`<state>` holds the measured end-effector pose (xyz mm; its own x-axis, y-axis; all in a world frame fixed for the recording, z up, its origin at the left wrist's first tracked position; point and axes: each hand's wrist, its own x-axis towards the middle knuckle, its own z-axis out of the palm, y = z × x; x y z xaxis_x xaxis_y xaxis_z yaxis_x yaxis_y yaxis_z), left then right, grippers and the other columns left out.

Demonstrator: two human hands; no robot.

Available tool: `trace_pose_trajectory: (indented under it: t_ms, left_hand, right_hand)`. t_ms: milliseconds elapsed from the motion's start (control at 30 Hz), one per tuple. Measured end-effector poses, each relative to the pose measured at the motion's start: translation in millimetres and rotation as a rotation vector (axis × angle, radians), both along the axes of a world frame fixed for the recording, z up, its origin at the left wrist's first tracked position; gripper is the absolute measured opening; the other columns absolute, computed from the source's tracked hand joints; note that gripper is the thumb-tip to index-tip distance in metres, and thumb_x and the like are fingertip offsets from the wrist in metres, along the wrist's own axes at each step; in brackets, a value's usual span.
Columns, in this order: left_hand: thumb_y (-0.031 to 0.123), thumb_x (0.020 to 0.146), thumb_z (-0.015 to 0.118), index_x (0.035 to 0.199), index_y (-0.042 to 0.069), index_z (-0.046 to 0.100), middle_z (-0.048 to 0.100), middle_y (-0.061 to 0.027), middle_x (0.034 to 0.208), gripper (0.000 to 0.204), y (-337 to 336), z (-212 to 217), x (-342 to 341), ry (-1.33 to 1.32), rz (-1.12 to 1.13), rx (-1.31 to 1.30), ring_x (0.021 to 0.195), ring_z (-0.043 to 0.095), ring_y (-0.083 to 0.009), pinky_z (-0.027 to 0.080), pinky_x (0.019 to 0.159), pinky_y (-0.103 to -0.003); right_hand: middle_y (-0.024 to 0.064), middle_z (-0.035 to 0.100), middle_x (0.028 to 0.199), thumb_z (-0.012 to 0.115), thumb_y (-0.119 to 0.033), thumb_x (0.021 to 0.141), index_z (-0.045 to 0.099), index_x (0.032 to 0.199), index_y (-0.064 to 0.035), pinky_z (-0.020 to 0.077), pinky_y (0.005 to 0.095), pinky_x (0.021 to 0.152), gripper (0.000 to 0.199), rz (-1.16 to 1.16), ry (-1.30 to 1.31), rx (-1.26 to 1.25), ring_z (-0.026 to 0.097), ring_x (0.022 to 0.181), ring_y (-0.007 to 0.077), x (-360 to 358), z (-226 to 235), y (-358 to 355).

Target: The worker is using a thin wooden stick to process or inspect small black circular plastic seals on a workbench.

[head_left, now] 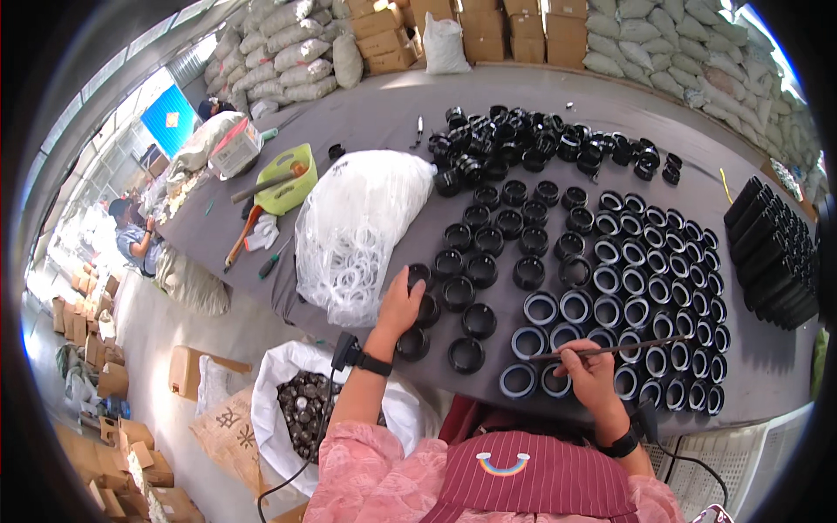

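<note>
fingers (pixel 571 351) pinching thin dark brush (pixel 623 350), round black glossy ring (pixel 425 309) under left hand (pixel 399 305)

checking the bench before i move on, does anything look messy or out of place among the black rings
Mostly tidy: the black rings sit in neat rows. The odd spot is the loose heap of rings at the table's far edge, jumbled and tilted rather than lined up. Nothing looks spilled or broken.
</note>
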<state>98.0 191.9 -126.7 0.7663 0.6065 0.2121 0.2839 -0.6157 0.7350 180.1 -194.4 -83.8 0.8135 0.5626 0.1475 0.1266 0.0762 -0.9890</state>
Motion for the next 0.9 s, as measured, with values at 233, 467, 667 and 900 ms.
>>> trace_pose_trajectory:
  t_ms: [233, 467, 667, 900]
  left_hand:
    - [0.038, 0.096, 0.054, 0.146, -0.006, 0.030, 0.042, -0.0273, 0.146, 0.070, -18.0, 2.3, 1.0, 0.264, -0.163, 0.257, 0.138, 0.039, -0.0393, 0.021, 0.114, -0.062]
    - [0.040, 0.097, 0.053, 0.150, -0.004, 0.024, 0.032, -0.0288, 0.152, 0.075, -12.4, 6.9, 16.5, 0.275, -0.239, 0.232, 0.143, 0.031, -0.0392, 0.019, 0.115, -0.061]
    - [0.038, 0.098, 0.051, 0.149, -0.006, 0.025, 0.032, -0.0322, 0.151, 0.073, 7.2, 34.7, 73.8, 0.150, -0.331, 0.153, 0.142, 0.033, -0.0403, 0.026, 0.115, -0.052]
    - [0.038, 0.098, 0.049, 0.142, -0.011, 0.037, 0.039, -0.0354, 0.144, 0.067, 27.8, 11.1, 159.4, 0.216, -0.264, -0.128, 0.137, 0.040, -0.0434, 0.034, 0.112, -0.039]
  right_hand:
    - [0.0066, 0.067, 0.084, 0.059, -0.008, 0.097, 0.064, 0.100, 0.0030, 0.0551, 0.0233, 0.058, 0.013, 0.009, 0.046, -0.009, 0.067, 0.067, 0.0122, -1.7, 6.1, 4.1]
    - [0.0058, 0.068, 0.082, 0.061, -0.006, 0.095, 0.063, 0.100, 0.0028, 0.0550, 0.0233, 0.059, 0.010, 0.002, 0.047, 0.020, 0.068, 0.068, 0.0116, 0.9, 12.1, 7.4]
    - [0.0064, 0.068, 0.081, 0.062, -0.005, 0.094, 0.064, 0.100, 0.0031, 0.0543, 0.0229, 0.059, 0.010, -0.018, 0.015, -0.056, 0.068, 0.067, 0.0117, 5.8, 8.3, -0.9]
    - [0.0088, 0.069, 0.084, 0.059, -0.003, 0.094, 0.064, 0.100, 0.0031, 0.0552, 0.0248, 0.060, 0.010, -0.087, 0.036, 0.010, 0.068, 0.067, 0.0137, 2.7, 19.3, -22.3]
